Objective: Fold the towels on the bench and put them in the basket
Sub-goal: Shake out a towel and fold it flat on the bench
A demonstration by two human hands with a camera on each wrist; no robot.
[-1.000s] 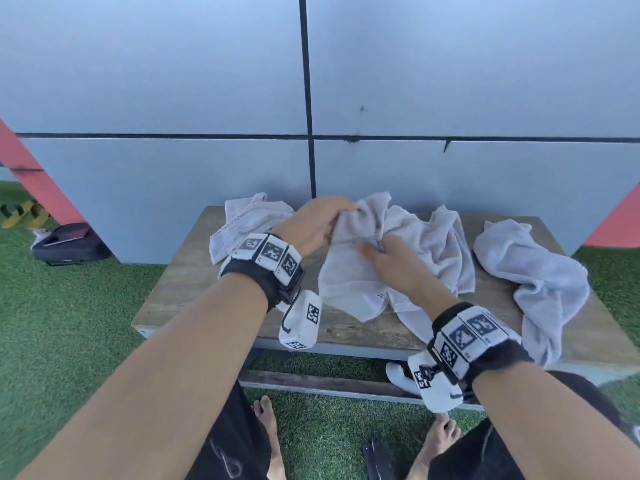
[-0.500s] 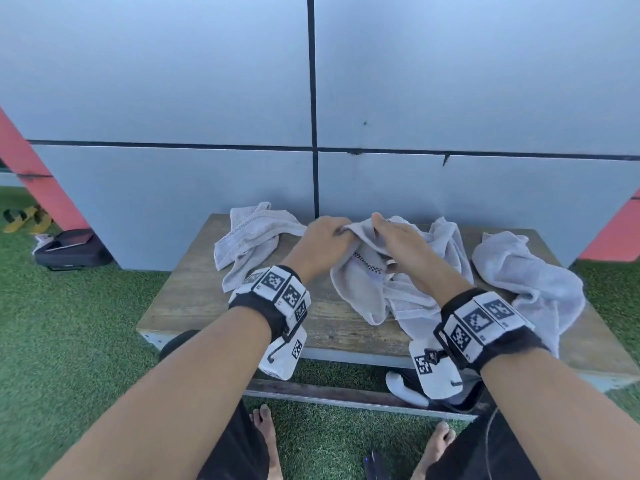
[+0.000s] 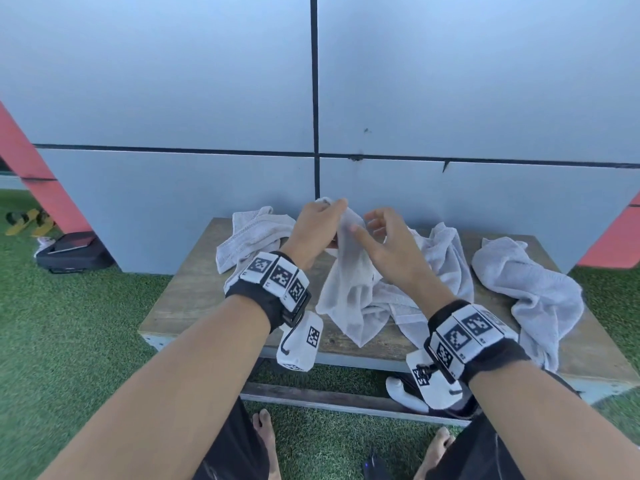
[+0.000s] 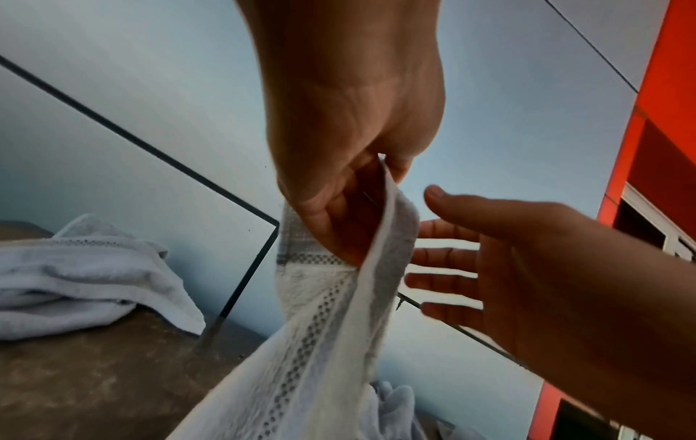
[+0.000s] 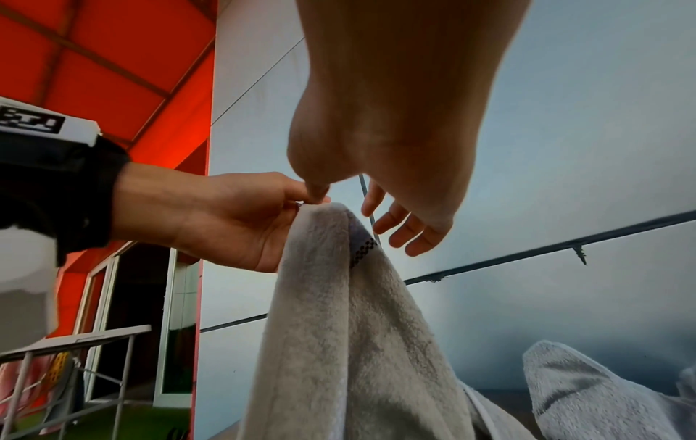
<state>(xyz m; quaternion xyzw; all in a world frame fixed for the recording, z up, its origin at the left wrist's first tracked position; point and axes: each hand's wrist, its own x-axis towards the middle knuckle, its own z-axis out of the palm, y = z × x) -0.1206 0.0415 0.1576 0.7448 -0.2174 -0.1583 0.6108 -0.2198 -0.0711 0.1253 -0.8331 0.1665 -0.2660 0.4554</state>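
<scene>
A white towel (image 3: 349, 271) is held up by one corner, pinched in the left hand (image 3: 313, 230); its lower part trails onto the bench (image 3: 194, 289). The right hand (image 3: 391, 251) is kept just beside that corner, fingers spread and holding nothing. A second towel (image 3: 249, 237) lies beyond the left hand, a third (image 3: 530, 289) well right of the right hand. No basket can be seen.
</scene>
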